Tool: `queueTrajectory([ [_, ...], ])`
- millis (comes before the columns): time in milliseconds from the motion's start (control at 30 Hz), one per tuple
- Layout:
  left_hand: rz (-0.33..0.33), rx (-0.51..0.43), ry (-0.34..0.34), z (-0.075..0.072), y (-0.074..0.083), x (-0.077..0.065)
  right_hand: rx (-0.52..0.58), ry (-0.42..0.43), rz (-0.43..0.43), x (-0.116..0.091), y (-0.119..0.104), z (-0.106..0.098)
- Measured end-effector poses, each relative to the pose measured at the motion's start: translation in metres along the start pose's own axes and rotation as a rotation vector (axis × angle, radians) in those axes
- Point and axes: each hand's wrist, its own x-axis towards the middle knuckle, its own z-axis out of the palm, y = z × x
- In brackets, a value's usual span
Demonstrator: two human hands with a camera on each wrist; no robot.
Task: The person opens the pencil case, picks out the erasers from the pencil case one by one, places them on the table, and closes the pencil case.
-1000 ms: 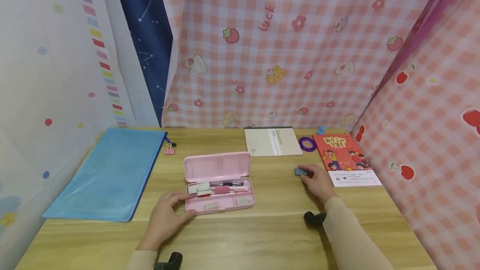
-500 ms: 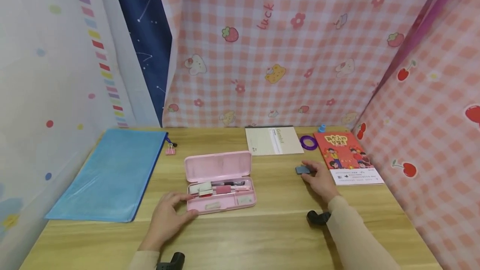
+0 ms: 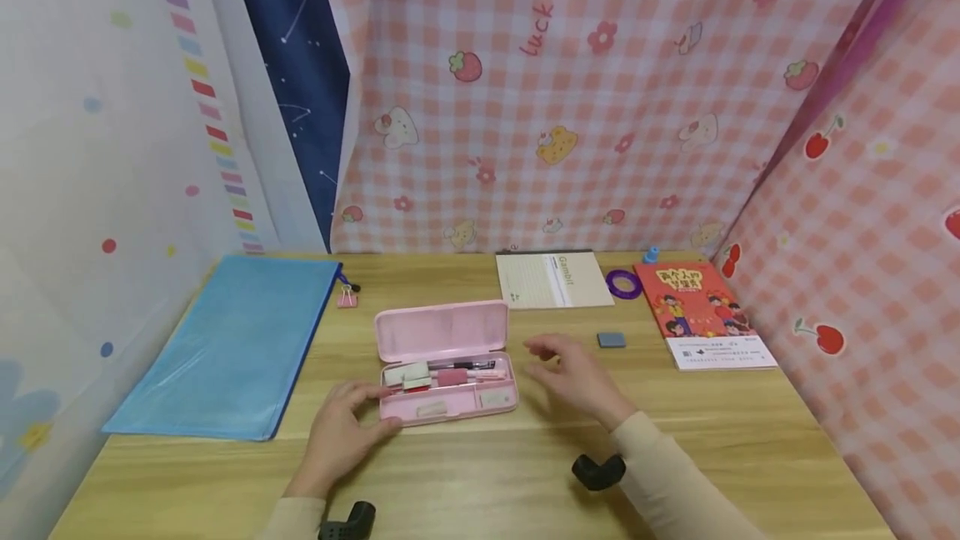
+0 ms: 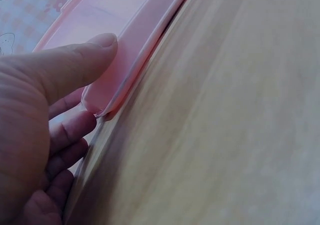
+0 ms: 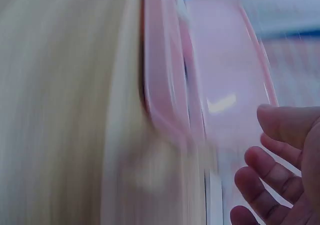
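Note:
A pink pencil case (image 3: 442, 332) lies open on the table, its lid tipped back. Inside are pens (image 3: 472, 365), whitish block-like pieces (image 3: 408, 374) and a small whitish piece (image 3: 431, 409) in the front compartment. My left hand (image 3: 345, 432) grips the case's left end; in the left wrist view the thumb (image 4: 90, 60) lies over the rim and the fingers are round the corner. My right hand (image 3: 573, 377) hovers just right of the case, fingers loosely bent with nothing in them. Farther right, a small blue-grey rectangular block (image 3: 611, 340) lies on the table.
A blue folder (image 3: 225, 348) lies at the left, with a pink binder clip (image 3: 347, 297) beside it. Toward the back are a notebook (image 3: 555, 280), a purple ring (image 3: 624, 284), a small blue object (image 3: 651, 255) and a red book (image 3: 697, 307). Patterned cloth (image 3: 570, 107) hangs behind.
My right hand has let go of the blue-grey block, leaving it on the table, and has moved left toward the pencil case. The left hand stays at the case's left end.

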Motion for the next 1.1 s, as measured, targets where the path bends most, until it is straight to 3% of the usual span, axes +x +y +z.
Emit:
queueTrajectory([
  [167,0.007,-0.004,0.004,0.001,0.0,-0.001,-0.062,-0.118,-0.124,0.015,-0.033,0.039],
  [333,-0.014,-0.008,-0.011,0.001,0.001,-0.002,-0.199,-0.126,-0.251,0.03,-0.041,0.067],
  [633,-0.015,-0.012,-0.01,-0.002,0.0,-0.002,-0.226,-0.117,-0.247,0.043,-0.044,0.085],
  [833,-0.011,-0.024,-0.002,0.0,-0.003,-0.004,-0.117,-0.122,-0.219,0.039,-0.039,0.07],
  [967,-0.006,-0.026,-0.002,0.002,-0.002,-0.004,-0.024,-0.05,-0.16,0.028,-0.025,0.037],
  [1100,0.004,-0.015,0.004,0.001,0.0,-0.003,-0.014,0.056,-0.118,0.018,0.008,0.001],
])
